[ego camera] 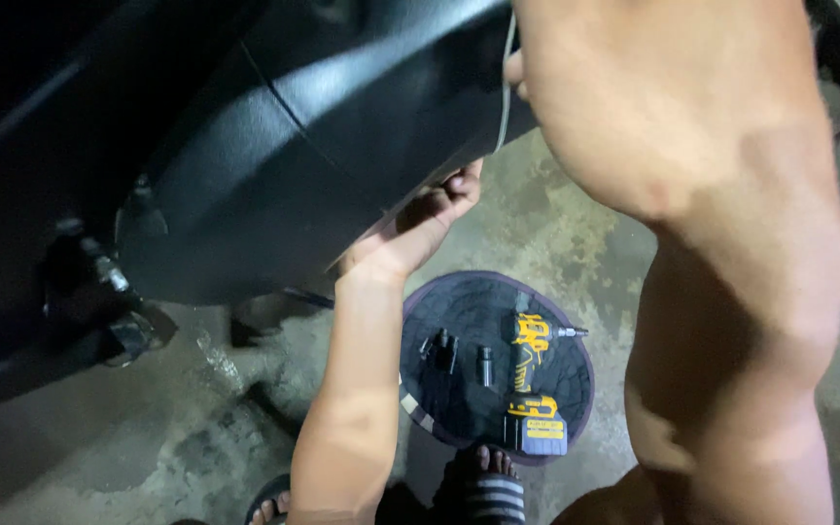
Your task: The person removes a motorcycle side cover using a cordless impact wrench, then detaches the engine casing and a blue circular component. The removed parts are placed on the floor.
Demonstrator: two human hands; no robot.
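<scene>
Left hand [427, 222]: reaching up under the black panel [294, 146], fingers curling against its lower edge, gripping it.
Right hand [515, 73]: mostly hidden behind the forearm at the panel's upper edge; grip impossible to tell.
Panel: hanging above the concrete floor [128, 437].
Mat [459, 321]: lying below the panel, carrying a yellow drill [529, 384] and sockets [444, 348].
Sandal [491, 491]: sitting just below the mat.
</scene>
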